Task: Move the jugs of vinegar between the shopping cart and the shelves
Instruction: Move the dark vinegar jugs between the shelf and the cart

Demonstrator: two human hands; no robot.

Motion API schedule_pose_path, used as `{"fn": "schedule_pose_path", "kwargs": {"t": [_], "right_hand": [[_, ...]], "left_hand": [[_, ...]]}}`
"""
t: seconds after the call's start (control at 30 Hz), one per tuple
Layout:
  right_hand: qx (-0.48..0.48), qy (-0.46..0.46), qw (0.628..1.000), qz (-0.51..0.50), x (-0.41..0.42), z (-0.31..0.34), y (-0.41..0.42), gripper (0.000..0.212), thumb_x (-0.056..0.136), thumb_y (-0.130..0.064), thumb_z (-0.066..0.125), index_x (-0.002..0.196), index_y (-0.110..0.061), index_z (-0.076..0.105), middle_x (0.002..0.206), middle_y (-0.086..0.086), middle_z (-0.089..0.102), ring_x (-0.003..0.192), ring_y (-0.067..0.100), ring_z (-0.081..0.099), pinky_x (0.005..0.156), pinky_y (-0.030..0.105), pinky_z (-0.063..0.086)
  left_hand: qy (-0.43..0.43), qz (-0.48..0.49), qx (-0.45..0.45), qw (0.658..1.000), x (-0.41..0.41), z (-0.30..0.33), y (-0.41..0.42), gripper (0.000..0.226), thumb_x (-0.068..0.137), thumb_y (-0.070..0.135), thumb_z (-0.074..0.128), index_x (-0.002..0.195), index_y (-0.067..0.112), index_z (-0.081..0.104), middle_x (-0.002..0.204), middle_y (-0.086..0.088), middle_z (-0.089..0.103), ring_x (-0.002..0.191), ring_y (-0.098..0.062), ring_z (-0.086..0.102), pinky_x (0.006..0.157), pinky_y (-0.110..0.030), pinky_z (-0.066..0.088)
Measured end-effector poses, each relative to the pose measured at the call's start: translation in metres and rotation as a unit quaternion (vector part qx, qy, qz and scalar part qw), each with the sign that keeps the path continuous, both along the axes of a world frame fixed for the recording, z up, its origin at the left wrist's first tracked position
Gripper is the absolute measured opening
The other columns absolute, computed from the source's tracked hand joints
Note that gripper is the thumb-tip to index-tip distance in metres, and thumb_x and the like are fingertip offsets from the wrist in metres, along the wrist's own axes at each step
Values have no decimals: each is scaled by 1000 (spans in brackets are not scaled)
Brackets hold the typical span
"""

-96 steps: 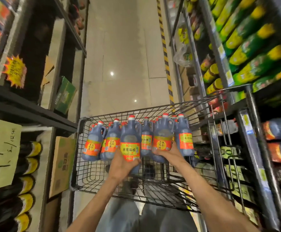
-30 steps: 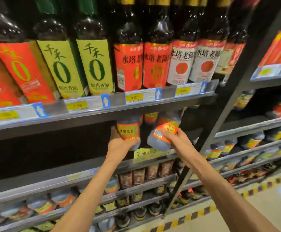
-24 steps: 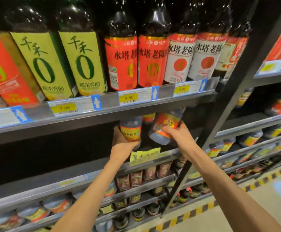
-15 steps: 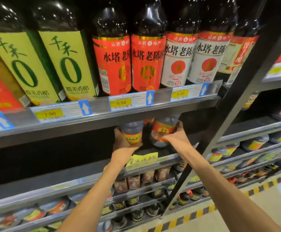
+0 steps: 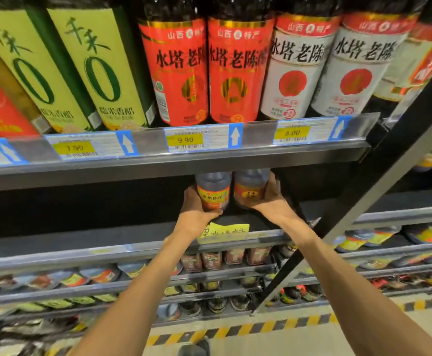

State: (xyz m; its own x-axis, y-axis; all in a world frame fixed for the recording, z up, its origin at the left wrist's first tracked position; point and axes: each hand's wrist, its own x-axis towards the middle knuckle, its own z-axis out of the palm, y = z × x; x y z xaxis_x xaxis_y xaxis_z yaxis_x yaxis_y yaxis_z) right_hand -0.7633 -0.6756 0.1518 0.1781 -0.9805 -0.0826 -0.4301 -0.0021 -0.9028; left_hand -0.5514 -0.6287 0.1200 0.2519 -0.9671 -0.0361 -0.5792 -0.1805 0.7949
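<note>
Two dark vinegar jugs with orange and yellow labels stand side by side on the second shelf [image 5: 235,242], deep under the shelf above. My left hand [image 5: 194,209] grips the left jug [image 5: 213,191] from its left side and base. My right hand [image 5: 271,199] grips the right jug [image 5: 248,188] from its right side. Their necks and caps are hidden by the upper shelf edge. The shopping cart is out of view.
The upper shelf [image 5: 158,165] carries tall dark bottles with green, red and white labels behind price tags. A yellow handwritten tag [image 5: 222,232] hangs on the second shelf's front. A black diagonal upright [image 5: 364,201] stands right. Lower shelves hold small packets.
Both hands lifted a jug each out of the cart, turned to the shelves, and pushed the jugs back and upright into the second shelf.
</note>
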Motion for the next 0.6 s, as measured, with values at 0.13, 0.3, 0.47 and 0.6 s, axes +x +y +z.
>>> {"fn": "schedule_pose_path", "kwargs": {"t": [0.13, 0.3, 0.47, 0.6], "right_hand": [[-15, 43, 999, 12, -2, -7, -3, 107, 76, -18, 89, 157, -14, 19, 153, 5, 39, 143, 19, 40, 120, 37, 33], [5, -35, 999, -25, -4, -18, -3, 77, 76, -1, 87, 137, -7, 41, 109, -11, 63, 90, -12, 63, 75, 0, 46], [-11, -7, 1000, -27, 1, -20, -11, 79, 76, -11, 89, 139, -8, 41, 120, 1, 62, 106, 13, 59, 68, -5, 42], [-10, 6, 1000, -20, 0, -26, -10, 84, 77, -12, 88, 143, -13, 36, 130, 5, 59, 113, 16, 59, 87, 8, 51]], "left_hand": [[-26, 8, -7, 1000, -2, -2, -1, 84, 74, 35, 90, 136, 12, 39, 132, -6, 50, 110, -10, 48, 89, -20, 37], [-51, 43, -9, 998, -13, -2, -10, 84, 73, 36, 90, 133, 7, 39, 128, -11, 48, 115, -24, 55, 90, -32, 47], [-56, 69, 5, 996, -17, 0, -19, 91, 68, 40, 92, 134, 4, 40, 132, -14, 48, 126, -33, 51, 106, -47, 46], [-58, 76, 17, 995, -16, -1, -18, 96, 69, 44, 91, 140, 5, 38, 138, -14, 47, 134, -36, 43, 113, -50, 40]]}}
